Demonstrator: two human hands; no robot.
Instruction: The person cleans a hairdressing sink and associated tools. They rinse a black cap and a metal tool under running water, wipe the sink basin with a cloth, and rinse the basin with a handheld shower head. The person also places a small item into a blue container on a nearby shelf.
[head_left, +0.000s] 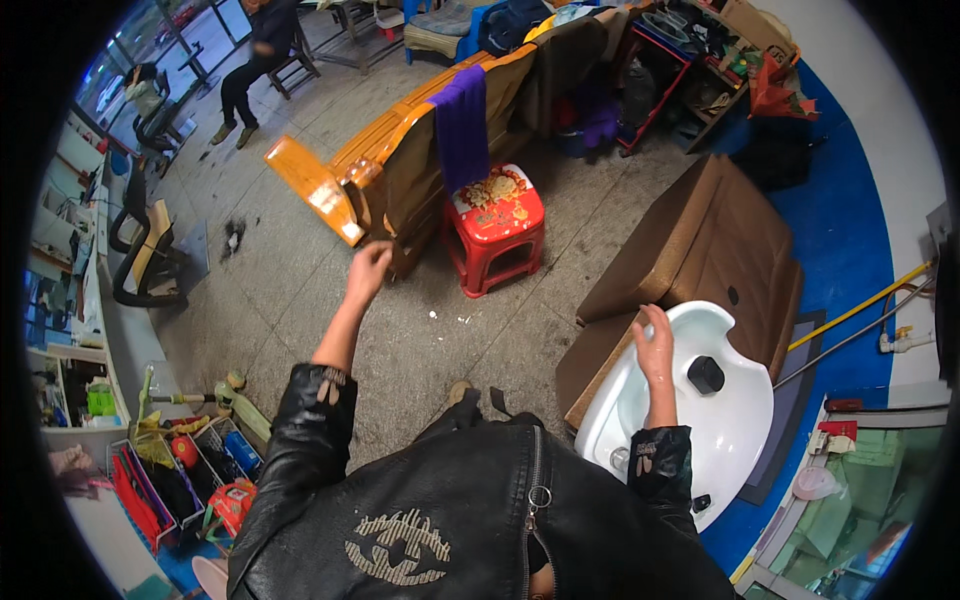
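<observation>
My left hand (370,270) is held out in front, its fingers curled together, with nothing showing in them. Just beyond it is the end of a wooden bench (318,190); I cannot tell whether they touch. My right hand (655,348) hovers over the near-left rim of a white shampoo basin (735,420), its fingers apart and no object in it. A black block-shaped piece (706,375) sits in the basin. Near my right wrist a metal fitting (620,459) shows at the basin's side. The basin adjoins a brown padded chair (700,240).
A red plastic stool (495,225) stands ahead, beside a purple towel (461,125) hung over the bench. Wire baskets (180,480) of supplies are at lower left. A yellow hose (860,305) runs to the right wall. Two people sit at far left.
</observation>
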